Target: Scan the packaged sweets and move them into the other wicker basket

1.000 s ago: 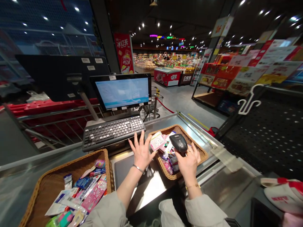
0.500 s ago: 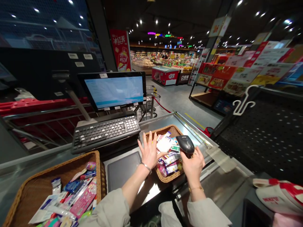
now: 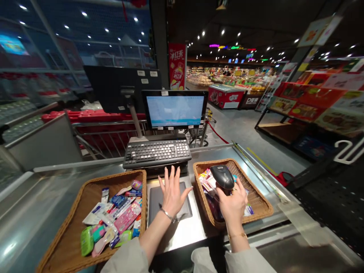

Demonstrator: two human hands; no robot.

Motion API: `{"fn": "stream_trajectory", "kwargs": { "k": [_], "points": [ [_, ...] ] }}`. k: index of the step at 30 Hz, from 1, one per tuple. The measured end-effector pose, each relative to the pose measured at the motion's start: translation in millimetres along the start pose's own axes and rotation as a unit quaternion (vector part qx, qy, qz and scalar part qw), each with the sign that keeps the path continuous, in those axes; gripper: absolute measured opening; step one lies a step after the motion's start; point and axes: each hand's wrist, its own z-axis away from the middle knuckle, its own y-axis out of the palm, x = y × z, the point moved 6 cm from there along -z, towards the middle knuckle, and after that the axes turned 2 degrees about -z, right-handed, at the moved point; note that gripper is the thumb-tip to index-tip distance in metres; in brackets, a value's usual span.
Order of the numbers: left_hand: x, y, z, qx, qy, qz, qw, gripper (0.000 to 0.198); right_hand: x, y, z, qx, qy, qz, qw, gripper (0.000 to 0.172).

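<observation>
My right hand [image 3: 233, 203] grips a black handheld barcode scanner [image 3: 222, 176], its head tilted over the right wicker basket [image 3: 260, 203]. Small packaged goods [image 3: 205, 178] lie in that basket, partly hidden by the scanner and hand. With fingers spread and nothing in it, my left hand [image 3: 172, 195] hovers over a grey flat pad [image 3: 186, 207] set in the counter; whether it touches the pad I cannot tell. To its left, another wicker basket [image 3: 81, 197] holds several small packets, including a pink pack [image 3: 127, 217] and a green pack [image 3: 87, 241].
A black keyboard [image 3: 157, 151] and a lit monitor [image 3: 176, 110] stand behind the pad. The metal counter [image 3: 25, 212] runs to both sides. A white hanger [image 3: 348, 151] hangs at the right, and shopping carts [image 3: 203, 132] stand beyond the counter.
The view has swung left. My left hand has moved from over the right basket to above the grey pad. The right hand still holds the scanner over the right basket.
</observation>
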Motion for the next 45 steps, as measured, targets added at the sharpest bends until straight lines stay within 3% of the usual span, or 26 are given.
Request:
{"fn": "stream_trajectory", "kwargs": {
  "k": [5,9,15,23,32,39,42,45],
  "points": [
    [43,-15.5,20,-0.023,-0.043,-0.031,0.998,0.076,41,26,16,0.049,-0.046,-0.019,0.998,0.045],
    [73,-26.2,34,-0.032,-0.071,-0.050,0.996,0.073,77,46,35,0.103,-0.107,-0.039,0.988,0.033],
    [118,-33.1,53,-0.024,-0.129,-0.076,0.988,0.075,113,87,72,0.190,-0.146,-0.037,0.970,0.031],
    [187,-42.2,84,0.013,-0.222,-0.103,0.969,0.075,139,138,122,0.290,-0.154,-0.038,0.944,0.024],
    [257,-51.5,106,0.074,-0.296,-0.153,0.940,0.077,152,163,148,0.334,-0.163,-0.035,0.928,0.022],
    [284,-42.8,103,0.149,-0.257,-0.185,0.937,0.082,148,170,151,0.345,-0.153,-0.026,0.926,0.024],
    [279,-33.5,102,0.177,-0.231,-0.176,0.940,0.075,145,172,150,0.344,-0.150,-0.024,0.926,0.026],
    [261,-17.4,105,0.222,-0.163,-0.168,0.947,0.067,145,173,148,0.343,-0.151,-0.025,0.927,0.027]
  ]
}}
